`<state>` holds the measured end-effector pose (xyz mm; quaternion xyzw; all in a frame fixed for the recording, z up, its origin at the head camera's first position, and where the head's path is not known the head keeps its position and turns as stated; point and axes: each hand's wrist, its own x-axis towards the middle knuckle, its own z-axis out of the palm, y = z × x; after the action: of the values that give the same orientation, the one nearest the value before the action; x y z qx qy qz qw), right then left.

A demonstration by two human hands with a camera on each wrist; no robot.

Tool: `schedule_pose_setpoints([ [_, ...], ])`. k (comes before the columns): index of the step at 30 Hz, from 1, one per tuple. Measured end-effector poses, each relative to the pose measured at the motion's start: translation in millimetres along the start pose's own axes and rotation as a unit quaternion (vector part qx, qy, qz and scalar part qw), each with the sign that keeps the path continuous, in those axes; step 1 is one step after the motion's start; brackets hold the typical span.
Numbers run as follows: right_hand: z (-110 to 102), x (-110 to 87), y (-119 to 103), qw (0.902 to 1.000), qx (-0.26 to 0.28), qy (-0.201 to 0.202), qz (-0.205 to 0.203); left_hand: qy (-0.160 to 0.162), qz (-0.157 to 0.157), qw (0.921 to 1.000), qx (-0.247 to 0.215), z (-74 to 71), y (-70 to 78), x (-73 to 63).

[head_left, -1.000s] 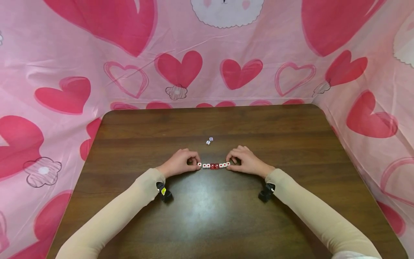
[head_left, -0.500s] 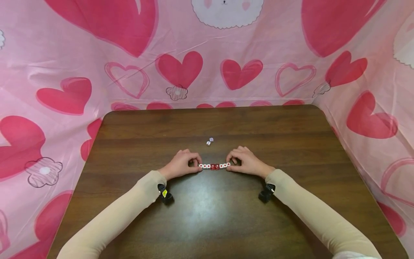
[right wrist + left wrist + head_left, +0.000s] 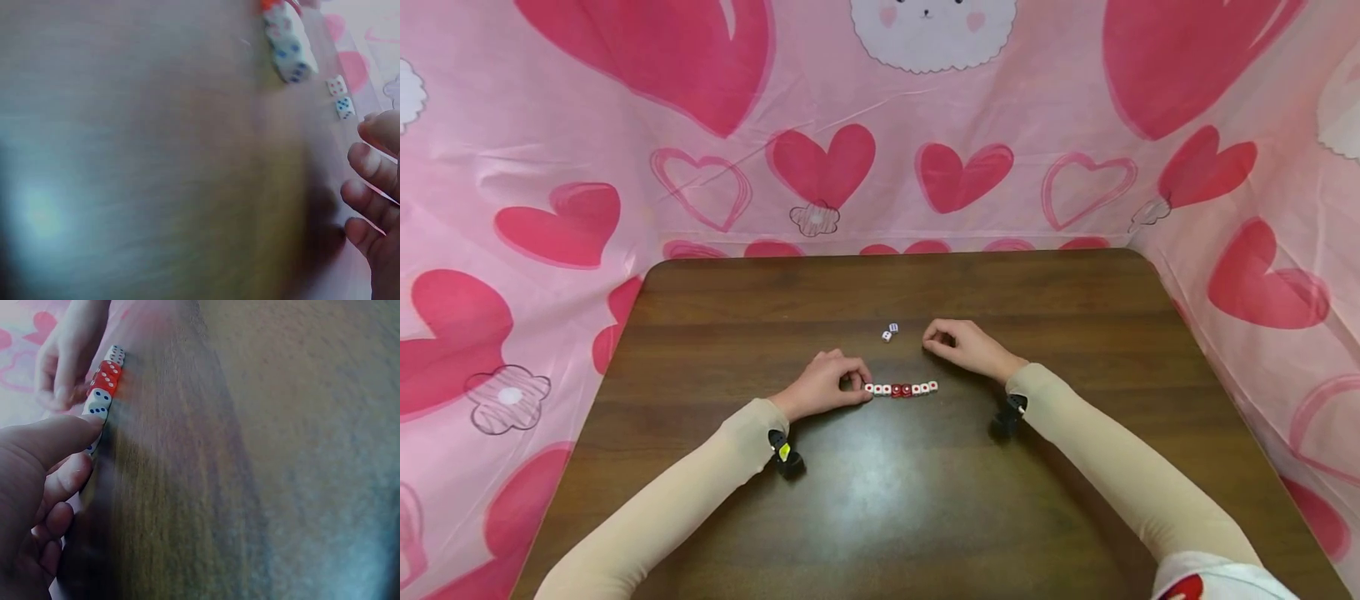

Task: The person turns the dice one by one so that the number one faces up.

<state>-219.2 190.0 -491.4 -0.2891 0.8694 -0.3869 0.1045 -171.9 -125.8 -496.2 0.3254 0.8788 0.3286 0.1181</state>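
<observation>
A slightly curved row of dice lies on the table, with two red dice in its middle and white dice on either side. At the row's left end, my left hand pinches the end white die between thumb and fingers. The left wrist view shows the thumb partly covering that end. My right hand is off the row, behind its right end, fingers loosely bent and holding nothing. Two loose white dice sit behind the row, to the left of the right hand's fingertips.
The brown wooden table extends all around the hands. Pink cloth with hearts hangs behind the table and along both sides. A black wrist camera is strapped below the left sleeve, another below the right.
My right hand has let go of the row's right end die and moved back, away from me. My left hand has pushed its end die slightly right, against the row.
</observation>
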Motion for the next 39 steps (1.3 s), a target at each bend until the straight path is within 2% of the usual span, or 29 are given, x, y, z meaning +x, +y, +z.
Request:
schedule_pose_setpoints([
  [9,1,45.2,-6,0.9998,-0.015,-0.004,0.014,0.003,-0.002,1.0000,0.008,1.0,-0.6,-0.4],
  [14,6,56.9,-10,0.9995,-0.027,-0.001,0.018,0.001,-0.002,1.0000,0.006,2.5,-1.9,-0.1],
  [23,16,63.6,-14,0.9973,-0.065,0.002,0.032,0.005,0.001,1.0000,0.003,1.9,-1.7,0.2],
  [29,17,63.5,-10,0.9967,-0.077,0.015,0.020,0.006,0.002,1.0000,0.004,0.5,0.4,0.8],
  [39,16,58.9,-7,0.9960,-0.088,-0.016,-0.001,0.010,0.002,0.9999,0.011,2.3,-0.8,0.1],
])
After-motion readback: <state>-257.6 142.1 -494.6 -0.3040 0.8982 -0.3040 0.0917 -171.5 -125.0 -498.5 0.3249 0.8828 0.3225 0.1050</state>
